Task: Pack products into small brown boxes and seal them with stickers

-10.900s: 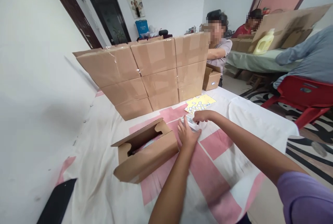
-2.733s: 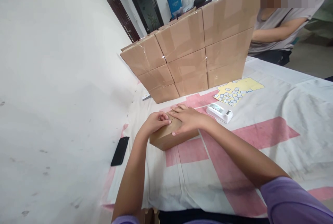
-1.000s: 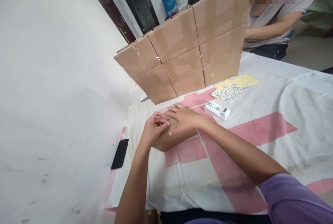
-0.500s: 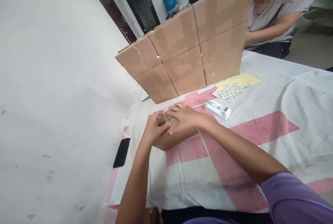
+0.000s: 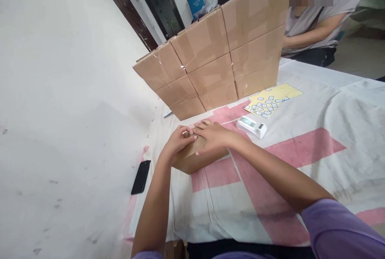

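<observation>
A small brown cardboard box [image 5: 195, 162] lies on the cloth-covered table in front of me. My right hand [image 5: 211, 134] rests flat on its top, fingers stretched out and palm down. At the left end of the top, my left hand [image 5: 179, 140] has its fingers curled and its thumb drawn in towards them. What that pinch holds, if anything, is too small to make out. Both hands hide much of the box's top and its far side.
Taped cardboard boxes [image 5: 210, 66] are stacked behind. To the right lie a white plastic device [image 5: 251, 127] and a yellow sheet with white labels [image 5: 267, 102]. A black phone [image 5: 140, 177] lies left, beside the wall. Another person [image 5: 319, 30] sits at the far right.
My left hand has shifted slightly left on the box top, its thumb and fingers closer together. My right hand stays in place on the box.
</observation>
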